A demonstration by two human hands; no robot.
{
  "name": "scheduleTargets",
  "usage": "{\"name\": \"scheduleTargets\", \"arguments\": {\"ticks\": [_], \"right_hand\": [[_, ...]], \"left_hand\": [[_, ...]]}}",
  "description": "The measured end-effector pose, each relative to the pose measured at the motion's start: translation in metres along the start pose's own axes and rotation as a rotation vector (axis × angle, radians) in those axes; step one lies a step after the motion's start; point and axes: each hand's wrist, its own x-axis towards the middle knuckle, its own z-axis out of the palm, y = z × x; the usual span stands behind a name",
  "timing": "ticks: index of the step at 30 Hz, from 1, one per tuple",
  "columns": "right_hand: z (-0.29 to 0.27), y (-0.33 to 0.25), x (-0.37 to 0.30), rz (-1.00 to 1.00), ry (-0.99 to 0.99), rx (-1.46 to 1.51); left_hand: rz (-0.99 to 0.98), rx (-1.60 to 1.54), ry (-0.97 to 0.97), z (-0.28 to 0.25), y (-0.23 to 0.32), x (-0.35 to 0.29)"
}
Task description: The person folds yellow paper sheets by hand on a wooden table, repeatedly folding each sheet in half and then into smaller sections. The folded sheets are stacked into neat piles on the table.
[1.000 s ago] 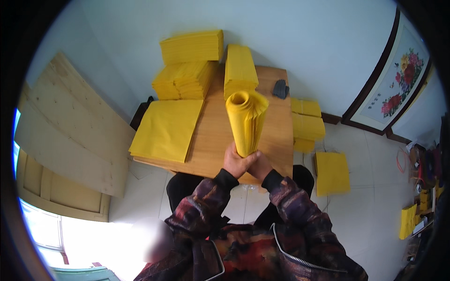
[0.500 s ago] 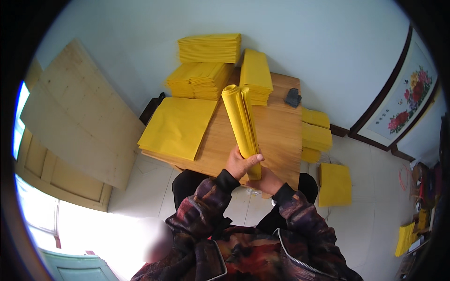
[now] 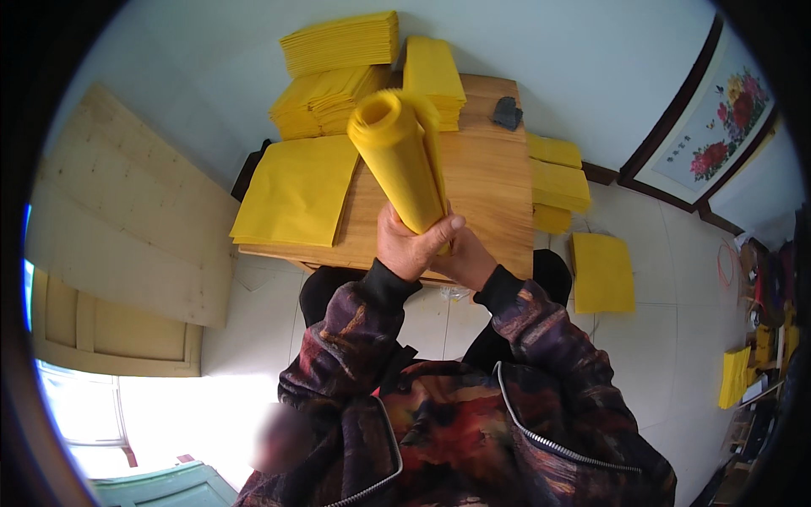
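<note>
A thick roll of yellow sheets [image 3: 397, 173] stands tilted over the table [image 3: 494, 186], its curled upper end leaning away and a loose flap along its right side. Around its lower end my left hand [image 3: 407, 243] is closed, thumb pointing right. My right hand [image 3: 470, 258] grips the same end from the right; its fingers are partly hidden behind the roll and the left thumb. To the left of the roll, flat yellow sheets [image 3: 296, 190] lie at the table's front left corner.
Tall yellow stacks [image 3: 334, 100] and a narrower pile [image 3: 433, 84] stand at the back by the wall. A dark grey cloth [image 3: 507, 112] lies at the back right. More yellow piles [image 3: 557, 182] are right of the table, with another [image 3: 602, 272] on the floor. Wooden boards [image 3: 135, 194] lean at left.
Both hands have lifted the roll up and closer to me, so its curled end looks larger. The view has shifted, and the table sits higher in the picture.
</note>
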Motion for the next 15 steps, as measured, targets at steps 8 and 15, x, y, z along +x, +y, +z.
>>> {"name": "scheduleTargets", "arguments": {"ticks": [8, 15], "right_hand": [[0.001, 0.034, 0.01, 0.097, 0.063, -0.139], [-0.037, -0.04, 0.027, 0.089, -0.038, -0.906]], "left_hand": [[-0.074, 0.009, 0.035, 0.014, -0.04, 0.003], [-0.047, -0.414, 0.113, -0.02, -0.038, -0.014]]}}
